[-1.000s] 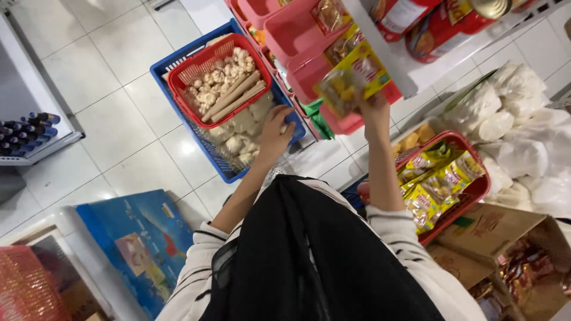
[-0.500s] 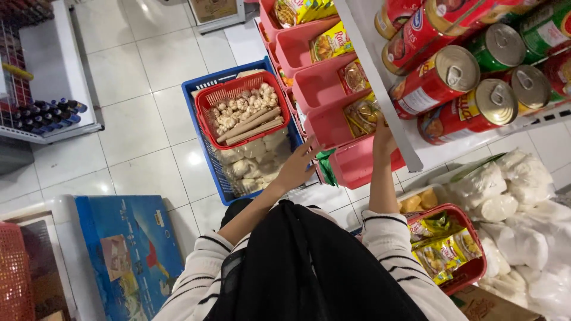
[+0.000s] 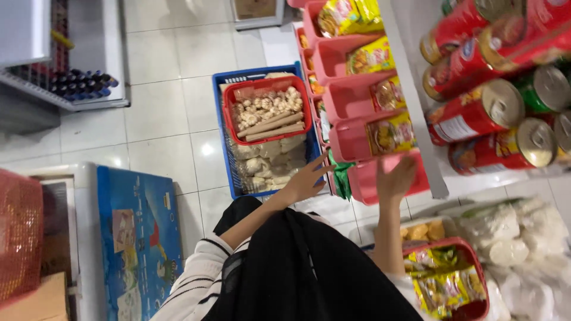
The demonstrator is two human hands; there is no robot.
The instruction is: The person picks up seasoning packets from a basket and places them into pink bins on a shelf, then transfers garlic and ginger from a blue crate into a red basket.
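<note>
My right hand [image 3: 395,178] is raised in front of the lowest pink bin [image 3: 363,181] of a stacked rack, its fingers loose and nothing in them. Just above it, a yellow snack packet [image 3: 389,134] sits in the bin one level up. My left hand [image 3: 306,178] hovers with its fingers spread at the near right corner of a blue crate [image 3: 262,74]. In that crate stands a red basket [image 3: 267,83] of pale crackers and sticks. Neither hand holds anything.
Red and green tins [image 3: 476,116] lie on a shelf at the right. Below them are white bags [image 3: 517,238] and a red basket [image 3: 470,252] of yellow packets. A blue printed box [image 3: 140,238], a red mesh basket [image 3: 18,232] and a rack of dark bottles [image 3: 77,83] are at the left.
My right hand carried a yellow packet up to the pink rack, left it in a bin and has dropped just below it. The left hand stayed by the blue crate.
</note>
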